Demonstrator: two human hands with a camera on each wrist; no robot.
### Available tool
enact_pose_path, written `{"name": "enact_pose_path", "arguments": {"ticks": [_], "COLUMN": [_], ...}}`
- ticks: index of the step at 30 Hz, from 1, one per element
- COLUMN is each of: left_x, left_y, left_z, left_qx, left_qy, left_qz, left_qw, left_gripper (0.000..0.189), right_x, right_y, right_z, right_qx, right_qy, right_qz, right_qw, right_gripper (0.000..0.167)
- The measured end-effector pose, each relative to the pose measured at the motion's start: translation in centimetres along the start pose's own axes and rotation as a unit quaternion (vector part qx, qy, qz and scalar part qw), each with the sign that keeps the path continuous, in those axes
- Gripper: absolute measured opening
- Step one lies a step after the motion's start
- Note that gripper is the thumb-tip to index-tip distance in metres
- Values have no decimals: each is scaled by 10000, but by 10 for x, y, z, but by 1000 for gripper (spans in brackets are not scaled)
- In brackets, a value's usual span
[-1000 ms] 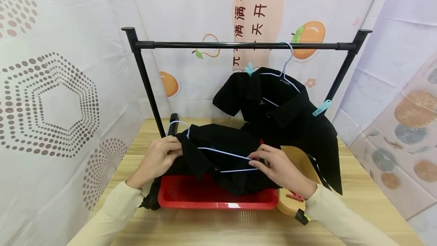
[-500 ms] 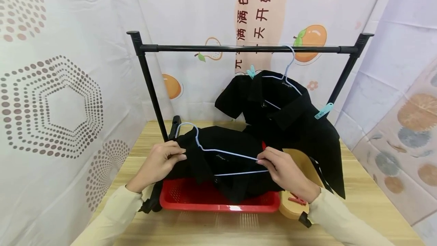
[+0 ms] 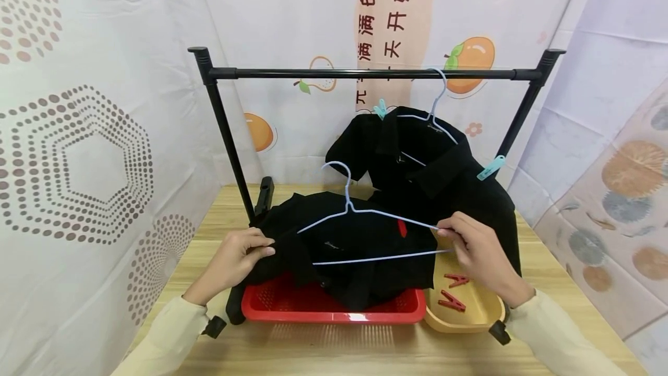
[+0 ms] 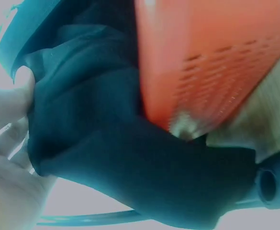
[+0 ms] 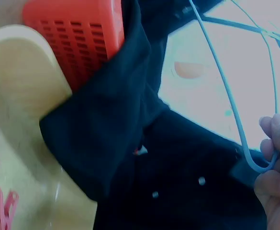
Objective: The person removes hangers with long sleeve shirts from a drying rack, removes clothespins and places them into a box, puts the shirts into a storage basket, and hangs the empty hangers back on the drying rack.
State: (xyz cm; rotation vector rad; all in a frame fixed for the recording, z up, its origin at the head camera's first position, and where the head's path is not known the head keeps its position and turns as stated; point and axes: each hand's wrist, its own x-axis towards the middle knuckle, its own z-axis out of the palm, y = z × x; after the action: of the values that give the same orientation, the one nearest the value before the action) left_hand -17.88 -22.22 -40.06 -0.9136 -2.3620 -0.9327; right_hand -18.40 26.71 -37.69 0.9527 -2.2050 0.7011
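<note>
In the head view a black shirt (image 3: 344,237) lies across a red basket (image 3: 334,316). My left hand (image 3: 232,260) pinches the shirt's left side; in the left wrist view the thumb (image 4: 24,82) presses on the dark cloth. My right hand (image 3: 480,251) grips the right end of a light blue wire hanger (image 3: 388,214). That end is out of the shirt, while the hanger's left end is hidden under the cloth near the collar. The hook points up. From the right wrist, the fingers curl round the hanger's rounded corner (image 5: 259,167).
A black rack (image 3: 313,73) stands behind, with another black shirt (image 3: 443,173) on a blue hanger and turquoise clothespins (image 3: 492,167) on it. A yellow basin (image 3: 469,325) holding red clothespins (image 3: 452,300) sits right of the basket on the wooden table (image 3: 563,318).
My right hand has moved right, drawing the hanger rightward with its hook, so more of the wire shows. The left hand stays at the shirt's left side. More of the yellow basin is visible.
</note>
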Motion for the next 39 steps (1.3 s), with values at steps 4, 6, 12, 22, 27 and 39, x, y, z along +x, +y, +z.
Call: {"name": "enact_pose_path", "arguments": {"ticks": [4,6,12,22,27,39], "left_x": [-6,-9,-14,-23,-25,-26], "left_y": [-5,-7,-10,-15,-16,-16], "left_z": [2,4,5,7,8,2], "left_qx": [-1,-10,34,147,186,-112], "left_qy": [11,-26,-3,-221,-408,-1184], "left_qz": [-6,-13,-23,-226,-279,-762], "left_qw": [10000,10000,10000,9994,9986,9900], "left_gripper": [20,20,20,18,17,8], "right_x": [-3,-5,-10,-20,-22,-22], "right_y": [4,6,11,19,22,22], "right_z": [-10,-12,-18,-28,-34,-35], "right_qx": [-217,-262,-286,-335,-375,-477], "right_qy": [230,356,557,282,276,569], "right_qz": [-81,-166,-331,-30,191,388], "right_qw": [9995,9989,9975,9990,9987,9965], "right_gripper": [27,27,22,34,30,35]}}
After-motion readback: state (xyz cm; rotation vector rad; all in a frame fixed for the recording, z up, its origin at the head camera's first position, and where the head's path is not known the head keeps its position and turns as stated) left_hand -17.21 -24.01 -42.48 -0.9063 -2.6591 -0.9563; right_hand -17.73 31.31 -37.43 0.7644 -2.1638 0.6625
